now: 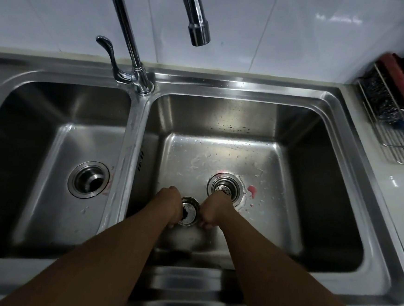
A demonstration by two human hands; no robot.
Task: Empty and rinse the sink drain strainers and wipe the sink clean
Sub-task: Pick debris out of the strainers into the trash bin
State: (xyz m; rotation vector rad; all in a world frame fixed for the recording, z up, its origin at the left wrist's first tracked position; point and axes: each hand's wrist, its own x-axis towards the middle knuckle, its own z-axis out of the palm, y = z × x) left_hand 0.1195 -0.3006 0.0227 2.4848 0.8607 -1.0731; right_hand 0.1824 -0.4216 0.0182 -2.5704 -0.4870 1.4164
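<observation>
We have both arms stretched down into the basin, left hand (169, 204) and right hand (212, 211) curled around a strainer (190, 211) gripped between them. Just beyond our right knuckles, another strainer basket (223, 187) sits in its drain.

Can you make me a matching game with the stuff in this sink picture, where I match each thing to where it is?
Things:
1. strainer basket
2. faucet spout
3. wire rack
4. open drain hole

Places:
A. in the left basin
B. on the counter at the far right
C. between the left hand and right hand
D. up above the right basin

Right pairs: 1-C, 2-D, 3-B, 4-A
</observation>
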